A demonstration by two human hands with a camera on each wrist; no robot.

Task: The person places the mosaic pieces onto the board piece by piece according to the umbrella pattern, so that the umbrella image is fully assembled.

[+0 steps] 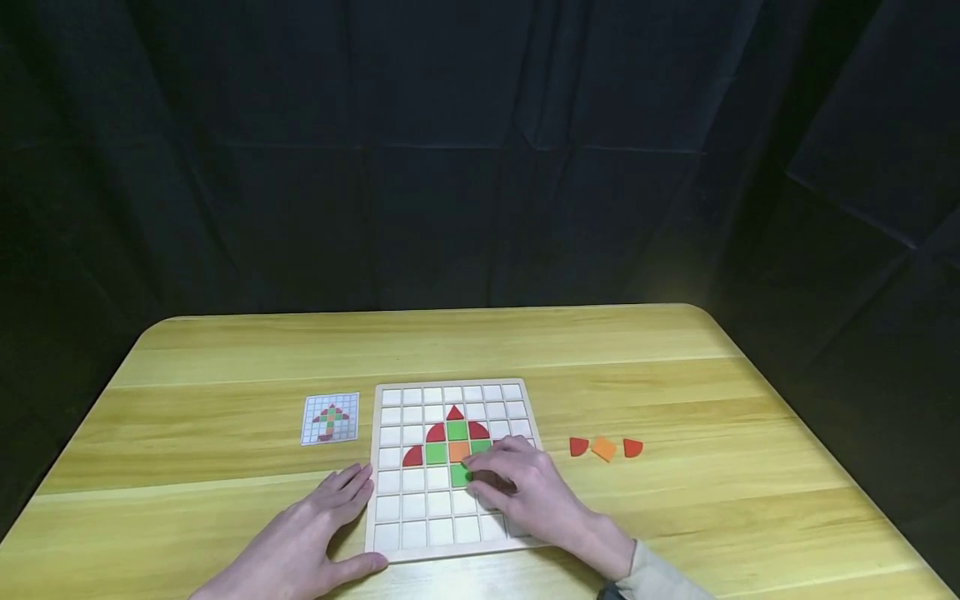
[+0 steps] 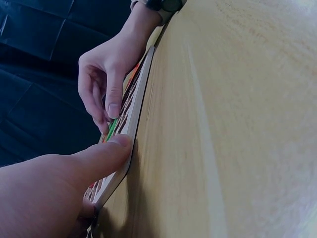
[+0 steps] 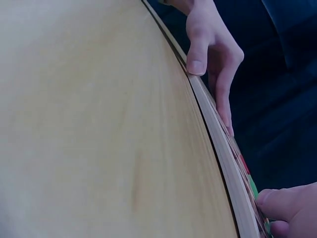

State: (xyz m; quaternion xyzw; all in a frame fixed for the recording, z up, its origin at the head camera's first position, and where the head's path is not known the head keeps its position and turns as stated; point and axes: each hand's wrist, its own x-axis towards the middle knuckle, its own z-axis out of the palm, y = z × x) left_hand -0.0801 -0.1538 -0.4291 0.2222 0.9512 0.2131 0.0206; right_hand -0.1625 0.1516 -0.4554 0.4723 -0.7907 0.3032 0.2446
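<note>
A white gridded board (image 1: 387, 533) lies on the table, bearing a pattern of flat tiles: a red triangle (image 1: 454, 413), an orange square (image 1: 458, 452), several green squares and red quarter circles. My right hand (image 1: 525, 487) reaches over the board from the right. Its thumb and fingertips pinch a green square tile (image 1: 459, 476) at the cell just below the orange square. That hand hides part of the board's right side. My left hand (image 1: 318, 517) rests against the board's left edge, fingers extended, with the thumb (image 2: 118, 141) on the near left corner.
Left of the board lies a small pattern card (image 1: 330, 419) printed with a similar tile figure. To the right sit a red quarter circle (image 1: 578, 447), a loose orange square (image 1: 603, 449) and another red quarter circle (image 1: 633, 448). A dark curtain (image 1: 450, 167) hangs behind the table.
</note>
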